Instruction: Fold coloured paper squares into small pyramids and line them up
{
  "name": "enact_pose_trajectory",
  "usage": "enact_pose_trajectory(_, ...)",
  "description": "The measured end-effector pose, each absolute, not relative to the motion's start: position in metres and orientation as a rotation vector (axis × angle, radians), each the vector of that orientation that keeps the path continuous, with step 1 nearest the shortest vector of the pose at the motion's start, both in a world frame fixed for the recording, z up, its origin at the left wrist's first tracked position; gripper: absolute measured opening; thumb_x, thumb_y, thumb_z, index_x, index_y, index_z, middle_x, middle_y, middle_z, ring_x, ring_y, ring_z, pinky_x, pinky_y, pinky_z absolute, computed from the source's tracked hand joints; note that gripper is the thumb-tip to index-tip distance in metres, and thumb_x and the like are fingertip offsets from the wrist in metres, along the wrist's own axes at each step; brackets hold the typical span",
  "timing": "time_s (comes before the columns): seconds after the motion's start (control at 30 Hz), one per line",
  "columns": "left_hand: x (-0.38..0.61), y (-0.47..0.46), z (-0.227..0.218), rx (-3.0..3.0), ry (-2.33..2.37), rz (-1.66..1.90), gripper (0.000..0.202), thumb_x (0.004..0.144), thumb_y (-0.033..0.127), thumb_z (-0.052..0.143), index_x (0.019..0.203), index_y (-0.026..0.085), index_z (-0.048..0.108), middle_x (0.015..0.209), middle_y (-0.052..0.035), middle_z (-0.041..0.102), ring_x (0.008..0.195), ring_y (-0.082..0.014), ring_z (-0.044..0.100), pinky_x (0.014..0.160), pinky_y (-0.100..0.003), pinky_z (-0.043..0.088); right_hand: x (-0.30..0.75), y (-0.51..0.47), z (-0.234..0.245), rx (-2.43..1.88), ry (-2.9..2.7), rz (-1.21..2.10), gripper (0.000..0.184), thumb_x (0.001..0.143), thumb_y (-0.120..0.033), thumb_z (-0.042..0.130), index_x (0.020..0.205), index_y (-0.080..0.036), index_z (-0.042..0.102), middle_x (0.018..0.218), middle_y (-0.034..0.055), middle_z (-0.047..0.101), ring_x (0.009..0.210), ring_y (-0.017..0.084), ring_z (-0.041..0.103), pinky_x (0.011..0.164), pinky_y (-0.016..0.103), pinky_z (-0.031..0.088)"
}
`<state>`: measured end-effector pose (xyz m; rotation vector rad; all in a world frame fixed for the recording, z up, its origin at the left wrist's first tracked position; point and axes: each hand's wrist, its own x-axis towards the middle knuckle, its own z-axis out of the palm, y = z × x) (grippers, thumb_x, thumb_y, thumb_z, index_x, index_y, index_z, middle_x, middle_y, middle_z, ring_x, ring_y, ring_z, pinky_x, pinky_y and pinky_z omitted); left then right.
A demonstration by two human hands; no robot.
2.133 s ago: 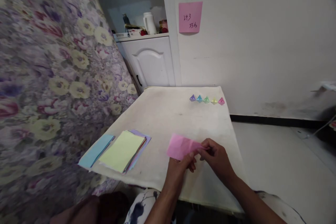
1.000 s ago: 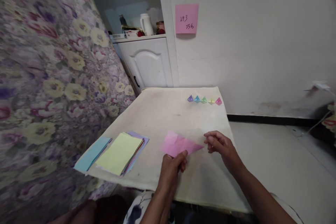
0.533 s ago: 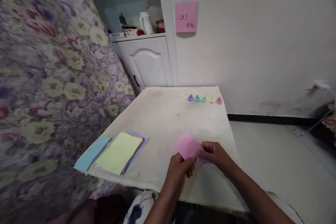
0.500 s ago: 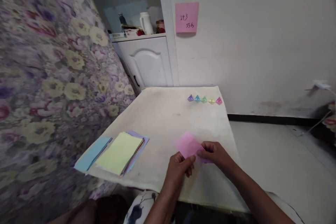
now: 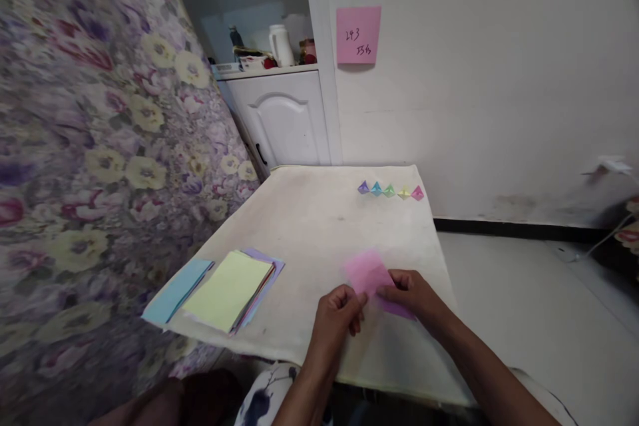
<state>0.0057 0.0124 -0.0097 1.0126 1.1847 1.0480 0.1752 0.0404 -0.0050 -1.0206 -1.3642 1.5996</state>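
At the near right of the desk (image 5: 309, 213), the left hand (image 5: 341, 309) and right hand (image 5: 407, 291) pinch pink paper (image 5: 368, 271), apparently mid-fold, its edges likely needing alignment before creasing.

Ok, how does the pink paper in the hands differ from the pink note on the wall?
The pink paper is pinched by the left hand and right hand; the pink note is on the wall. The pink note bears dark handwriting; none shows on the pink paper. The pink paper looks folded or bent, whereas the pink note looks flat. Both are pink.
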Motion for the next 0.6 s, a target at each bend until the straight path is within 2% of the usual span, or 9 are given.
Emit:
enact_pose_trajectory(0.13, 0.002, 0.01, -0.005, 1.027, 1.153, 1.078, 0.027, 0.074, 0.039, 0.06, 0.063, 0.016, 0.053, 0.048, 0.0044, 0.05, 0.04, -0.0072, 0.042, 0.042, -0.019, 0.03, 0.177, 0.041, -0.004, -1.012, -1.378, 1.58, 0.025, 0.067, -0.04, 0.065, 0.066, -0.017, 0.058, 0.062, -0.0023, 0.055, 0.055, 0.012, 0.047, 0.054, 0.023, 0.036)
enact_pose_trajectory(0.23, 0.0, 0.009, -0.001, 1.074, 1.241, 1.225, 0.022, 0.078, 0.038, 0.055, 0.072, 0.017, 0.056, 0.052, 0.0041, 0.05, 0.048, -0.0089, 0.044, 0.048, -0.019, 0.034, 0.178, 0.043, -0.009, -1.029, -1.436, 1.499, 0.024, 0.067, -0.039, 0.064, 0.063, -0.017, 0.056, 0.057, -0.0041, 0.05, 0.052, 0.01, 0.042, 0.051, 0.022, 0.032)
enact_pose_trajectory(0.37, 0.0, 0.006, 0.001, 1.21, 1.41, 1.394, 0.017, 0.079, 0.034, 0.055, 0.088, 0.02, 0.058, 0.073, 0.0005, 0.058, 0.068, -0.0128, 0.053, 0.063, -0.021, 0.041, 0.175, 0.042, -0.012, -1.132, -1.586, 1.276, 0.022, 0.072, -0.035, 0.059, 0.062, -0.018, 0.052, 0.055, -0.0046, 0.041, 0.052, 0.009, 0.035, 0.048, 0.021, 0.026)
enact_pose_trajectory(0.47, 0.004, 0.004, 0.0, 1.341, 1.417, 1.342, 0.02, 0.08, 0.031, 0.054, 0.096, 0.02, 0.059, 0.092, -0.004, 0.06, 0.086, -0.0165, 0.055, 0.076, -0.025, 0.043, 0.17, 0.039, -0.01, -1.176, -1.702, 1.15, 0.018, 0.074, -0.03, 0.055, 0.062, -0.017, 0.051, 0.056, -0.0045, 0.039, 0.054, 0.01, 0.035, 0.049, 0.021, 0.025)
enact_pose_trajectory(0.6, 0.008, 0.003, -0.004, 1.386, 1.392, 1.232, 0.025, 0.079, 0.031, 0.055, 0.1, 0.019, 0.058, 0.096, -0.0064, 0.061, 0.088, -0.0182, 0.057, 0.078, -0.029, 0.045, 0.163, 0.034, -0.009, -1.215, -1.812, 1.043, 0.019, 0.075, -0.025, 0.053, 0.059, -0.017, 0.044, 0.055, -0.0056, 0.036, 0.053, 0.009, 0.032, 0.049, 0.021, 0.024)
